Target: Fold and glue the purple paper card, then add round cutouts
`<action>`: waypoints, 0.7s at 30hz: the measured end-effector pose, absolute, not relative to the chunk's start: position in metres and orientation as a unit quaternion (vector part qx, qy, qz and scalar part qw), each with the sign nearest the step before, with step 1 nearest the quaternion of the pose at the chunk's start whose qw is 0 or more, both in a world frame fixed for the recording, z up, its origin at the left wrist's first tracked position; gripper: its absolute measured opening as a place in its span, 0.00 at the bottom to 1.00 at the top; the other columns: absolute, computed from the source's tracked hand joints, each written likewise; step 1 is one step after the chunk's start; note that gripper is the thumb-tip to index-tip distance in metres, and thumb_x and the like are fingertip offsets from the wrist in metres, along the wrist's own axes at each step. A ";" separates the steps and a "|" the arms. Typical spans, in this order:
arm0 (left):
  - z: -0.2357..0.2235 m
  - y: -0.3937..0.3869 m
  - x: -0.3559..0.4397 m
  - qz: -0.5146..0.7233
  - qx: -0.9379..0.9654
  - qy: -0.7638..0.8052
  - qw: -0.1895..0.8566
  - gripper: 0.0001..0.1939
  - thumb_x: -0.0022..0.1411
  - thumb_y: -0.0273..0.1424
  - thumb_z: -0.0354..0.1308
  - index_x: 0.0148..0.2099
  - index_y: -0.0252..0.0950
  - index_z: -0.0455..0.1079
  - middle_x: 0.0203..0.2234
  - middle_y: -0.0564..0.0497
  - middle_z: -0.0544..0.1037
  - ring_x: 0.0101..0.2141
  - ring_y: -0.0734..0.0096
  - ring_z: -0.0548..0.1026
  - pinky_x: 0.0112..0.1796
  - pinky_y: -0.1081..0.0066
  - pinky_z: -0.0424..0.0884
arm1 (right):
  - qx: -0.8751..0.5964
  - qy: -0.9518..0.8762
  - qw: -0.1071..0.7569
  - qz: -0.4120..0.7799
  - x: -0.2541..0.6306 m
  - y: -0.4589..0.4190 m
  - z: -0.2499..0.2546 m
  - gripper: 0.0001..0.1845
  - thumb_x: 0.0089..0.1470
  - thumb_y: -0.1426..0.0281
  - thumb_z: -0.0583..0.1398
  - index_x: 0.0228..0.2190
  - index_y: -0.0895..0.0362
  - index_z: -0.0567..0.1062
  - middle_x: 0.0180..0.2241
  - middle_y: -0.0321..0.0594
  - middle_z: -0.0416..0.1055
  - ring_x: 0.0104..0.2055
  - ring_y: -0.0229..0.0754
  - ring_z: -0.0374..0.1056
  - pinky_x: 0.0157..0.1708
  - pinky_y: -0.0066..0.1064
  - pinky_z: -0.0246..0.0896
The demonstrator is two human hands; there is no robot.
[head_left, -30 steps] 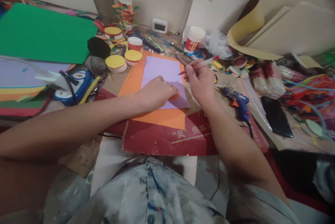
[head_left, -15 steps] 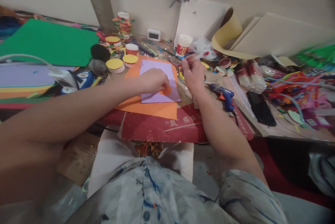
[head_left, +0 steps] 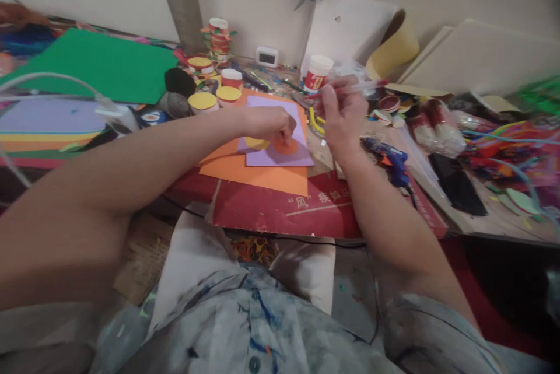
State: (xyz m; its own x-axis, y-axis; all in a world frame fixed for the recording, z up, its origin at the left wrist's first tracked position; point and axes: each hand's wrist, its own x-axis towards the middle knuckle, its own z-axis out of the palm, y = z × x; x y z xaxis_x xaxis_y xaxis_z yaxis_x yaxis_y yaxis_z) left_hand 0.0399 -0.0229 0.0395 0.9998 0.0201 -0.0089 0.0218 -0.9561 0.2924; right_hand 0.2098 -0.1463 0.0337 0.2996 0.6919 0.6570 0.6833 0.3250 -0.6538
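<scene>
My left hand (head_left: pixel 273 124) is closed, with its fingertips down on an orange paper circle (head_left: pixel 285 147). That circle lies on a purple sheet (head_left: pixel 269 159), over a larger orange sheet (head_left: pixel 254 178). Beneath my left wrist a yellow round piece (head_left: pixel 256 143) partly shows. Raised to the right of the sheets, my right hand (head_left: pixel 345 114) is closed around a pen (head_left: pixel 370 86) with red at both ends and a clear barrel. It is blurred by motion, and the pen touches nothing but the hand.
Yellow-topped round boxes (head_left: pixel 203 102) stand left of the sheets, near a grey bottle (head_left: pixel 179 9). A paper cup (head_left: pixel 318 72) is behind my right hand. A blue glue gun (head_left: pixel 394 165), a black phone (head_left: pixel 457 184) and bundled cotton swabs (head_left: pixel 437 129) lie to the right.
The view has shifted, moving the scene right. The orange circle shows more fully under my left fingertips, and the yellow piece has come into sight. My right hand has moved right with the pen.
</scene>
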 end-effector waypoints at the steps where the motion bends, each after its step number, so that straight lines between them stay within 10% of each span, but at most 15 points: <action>1: 0.039 -0.023 0.036 0.000 0.987 0.015 0.161 0.15 0.64 0.22 0.57 0.40 0.40 0.86 0.40 0.48 0.87 0.39 0.69 0.80 0.45 0.71 0.70 | -0.565 -0.597 0.569 0.004 0.206 -0.151 0.035 0.17 0.73 0.49 0.51 0.40 0.46 0.69 0.32 0.38 0.76 0.33 0.44 0.75 0.37 0.39 0.72; 8: 0.027 -0.030 0.021 0.092 0.984 0.044 0.148 0.13 0.72 0.29 0.57 0.45 0.40 0.85 0.49 0.48 0.86 0.55 0.62 0.76 0.59 0.61 0.67 | -0.472 -0.702 0.533 0.024 0.182 -0.179 0.036 0.24 0.69 0.45 0.56 0.32 0.48 0.74 0.30 0.39 0.76 0.31 0.44 0.74 0.35 0.43 0.72; 21: -0.001 -0.007 0.028 0.114 0.954 -0.029 0.276 0.12 0.69 0.30 0.59 0.43 0.37 0.86 0.45 0.45 0.85 0.44 0.65 0.82 0.47 0.67 0.74 | -0.552 -0.747 0.371 0.029 0.176 -0.175 0.032 0.22 0.69 0.52 0.60 0.28 0.50 0.80 0.30 0.42 0.78 0.30 0.46 0.74 0.35 0.43 0.70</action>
